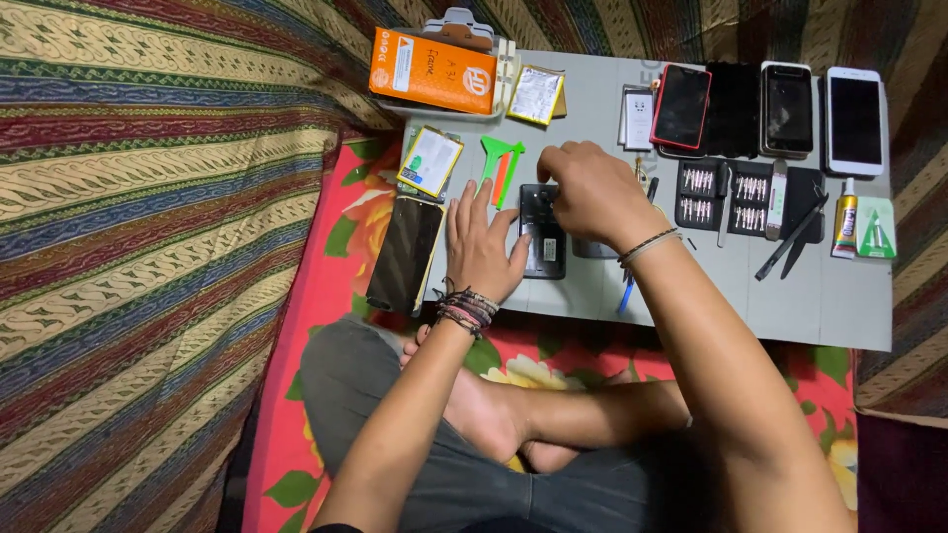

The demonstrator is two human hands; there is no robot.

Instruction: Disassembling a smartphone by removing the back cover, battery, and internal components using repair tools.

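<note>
My left hand (481,247) lies flat, fingers spread, pressing the opened black phone (542,233) from its left edge. My right hand (592,192) curls over that phone's top, fingertips touching it. Left of the phone lies a green plastic scraper (500,164); right, a bit set (749,192).

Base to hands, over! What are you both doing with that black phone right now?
Left hand flat, pressing the opened black phone on the grey board. Right hand closed over its top end; fingertips hidden. Green scraper lies just beside.
</note>
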